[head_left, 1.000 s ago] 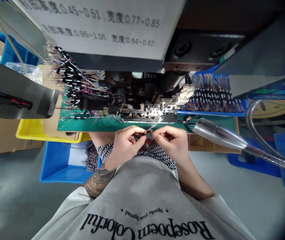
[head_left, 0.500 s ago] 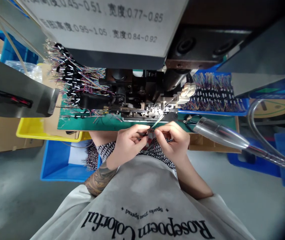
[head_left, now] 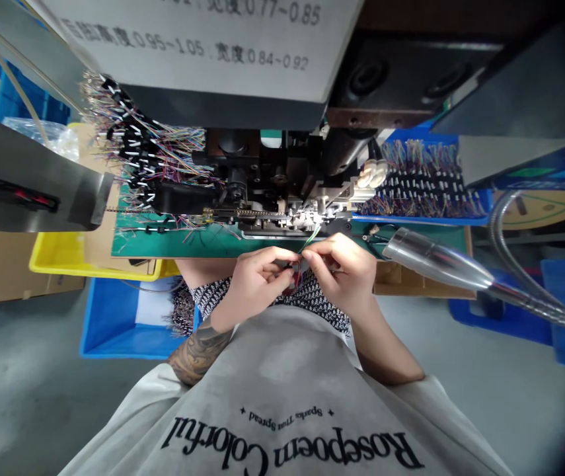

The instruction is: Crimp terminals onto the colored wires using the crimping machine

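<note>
Thin coloured wires (head_left: 310,239) run from between my hands up to the lit metal head of the machine (head_left: 312,215). My left hand (head_left: 261,279) is closed on the lower part of this wire bundle, just in front of the green table edge. Thumb and index finger of my right hand (head_left: 341,271) pinch the wires close to where they enter the machine. A few red and dark wire ends hang down between the two hands. My fingers hide most of the bundle.
Wire harnesses (head_left: 133,152) are heaped left of the machine. More lie in a blue tray (head_left: 425,220) at the right. A clear lamp-like nozzle (head_left: 431,261) on a flexible metal hose juts in near my right hand. A yellow bin (head_left: 54,254) and a blue bin (head_left: 108,330) stand at the left.
My right hand has shifted slightly left and up along the wires, closer to my left fingertips. My left hand keeps its grip. The camera view has tilted a little.
</note>
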A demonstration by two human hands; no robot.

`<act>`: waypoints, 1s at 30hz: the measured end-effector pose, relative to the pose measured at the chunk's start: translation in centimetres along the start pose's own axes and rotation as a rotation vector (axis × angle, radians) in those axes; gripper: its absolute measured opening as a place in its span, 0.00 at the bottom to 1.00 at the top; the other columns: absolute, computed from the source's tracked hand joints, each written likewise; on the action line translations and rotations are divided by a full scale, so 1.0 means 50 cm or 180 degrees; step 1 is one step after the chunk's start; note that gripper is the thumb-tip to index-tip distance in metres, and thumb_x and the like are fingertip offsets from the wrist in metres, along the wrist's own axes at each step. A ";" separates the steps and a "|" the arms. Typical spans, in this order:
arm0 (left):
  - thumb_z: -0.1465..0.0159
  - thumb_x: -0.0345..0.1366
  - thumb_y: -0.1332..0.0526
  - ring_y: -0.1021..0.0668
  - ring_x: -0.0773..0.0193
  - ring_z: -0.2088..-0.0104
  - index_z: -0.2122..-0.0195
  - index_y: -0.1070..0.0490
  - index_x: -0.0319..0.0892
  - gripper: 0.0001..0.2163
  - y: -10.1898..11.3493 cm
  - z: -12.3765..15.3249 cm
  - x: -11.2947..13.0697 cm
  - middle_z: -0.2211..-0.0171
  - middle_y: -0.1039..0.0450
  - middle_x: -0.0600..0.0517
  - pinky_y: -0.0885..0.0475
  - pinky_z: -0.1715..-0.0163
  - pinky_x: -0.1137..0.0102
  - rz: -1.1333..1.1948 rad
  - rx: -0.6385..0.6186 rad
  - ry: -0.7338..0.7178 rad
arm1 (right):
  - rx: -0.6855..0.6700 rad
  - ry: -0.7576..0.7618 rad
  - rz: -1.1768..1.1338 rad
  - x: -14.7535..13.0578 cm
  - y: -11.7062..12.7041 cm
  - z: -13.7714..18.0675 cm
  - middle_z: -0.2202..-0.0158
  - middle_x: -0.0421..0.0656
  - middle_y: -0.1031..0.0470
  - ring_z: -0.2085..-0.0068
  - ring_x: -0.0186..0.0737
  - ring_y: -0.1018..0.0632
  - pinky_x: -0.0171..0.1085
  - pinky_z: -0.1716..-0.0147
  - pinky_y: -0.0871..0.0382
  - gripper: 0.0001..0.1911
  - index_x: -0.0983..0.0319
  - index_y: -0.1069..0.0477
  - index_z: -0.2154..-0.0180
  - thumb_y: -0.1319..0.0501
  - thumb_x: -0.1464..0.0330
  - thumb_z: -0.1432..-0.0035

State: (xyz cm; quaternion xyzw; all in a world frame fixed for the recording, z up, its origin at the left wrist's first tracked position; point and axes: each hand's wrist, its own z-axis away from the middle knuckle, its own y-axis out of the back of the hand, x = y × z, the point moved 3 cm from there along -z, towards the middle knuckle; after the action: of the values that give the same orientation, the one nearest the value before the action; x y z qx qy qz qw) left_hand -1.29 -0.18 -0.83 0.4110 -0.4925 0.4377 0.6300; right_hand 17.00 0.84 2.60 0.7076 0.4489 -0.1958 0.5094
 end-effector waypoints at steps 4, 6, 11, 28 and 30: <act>0.35 0.33 0.32 0.16 0.64 0.71 0.56 0.19 0.42 0.07 0.001 0.000 0.001 0.63 0.18 0.49 0.20 0.77 0.74 0.0185 -0.0109 0.0066 | -0.0087 0.0155 0.0026 0.004 -0.003 -0.003 0.66 0.40 0.19 0.65 0.36 0.22 0.40 0.65 0.29 0.05 0.57 0.25 0.62 0.37 0.72 0.32; 0.34 0.33 0.32 0.16 0.65 0.71 0.56 0.19 0.42 0.06 0.001 -0.001 0.004 0.63 0.18 0.49 0.20 0.77 0.74 0.0287 -0.0208 0.0080 | -0.0104 0.0258 0.0042 0.005 -0.005 -0.003 0.65 0.40 0.19 0.65 0.36 0.22 0.40 0.65 0.29 0.05 0.57 0.26 0.61 0.37 0.73 0.33; 0.33 0.33 0.34 0.19 0.68 0.72 0.56 0.19 0.41 0.06 0.004 -0.004 0.009 0.61 0.19 0.47 0.21 0.77 0.76 0.0264 -0.0327 -0.0128 | 0.0006 0.0452 0.0129 0.009 -0.010 0.002 0.66 0.39 0.20 0.65 0.35 0.23 0.38 0.65 0.29 0.06 0.57 0.27 0.61 0.35 0.75 0.34; 0.33 0.31 0.35 0.17 0.67 0.67 0.58 0.19 0.41 0.05 0.009 -0.003 0.012 0.59 0.19 0.47 0.23 0.75 0.77 -0.0002 -0.0356 -0.0469 | 0.0072 0.0446 0.0202 0.015 -0.022 0.012 0.67 0.38 0.18 0.66 0.36 0.22 0.39 0.64 0.28 0.06 0.57 0.25 0.61 0.33 0.75 0.36; 0.34 0.31 0.34 0.18 0.67 0.70 0.58 0.19 0.41 0.05 0.009 -0.002 0.009 0.62 0.18 0.47 0.22 0.76 0.76 0.0074 -0.0331 -0.0338 | 0.0195 0.0423 0.0127 0.012 -0.017 0.012 0.68 0.37 0.18 0.68 0.34 0.22 0.38 0.66 0.28 0.06 0.57 0.25 0.62 0.33 0.74 0.36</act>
State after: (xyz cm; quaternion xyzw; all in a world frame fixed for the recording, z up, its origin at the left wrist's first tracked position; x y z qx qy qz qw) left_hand -1.64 0.09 -0.38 0.3946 -0.5520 0.3965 0.6184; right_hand 16.70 0.63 1.48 0.7431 0.4613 -0.1519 0.4603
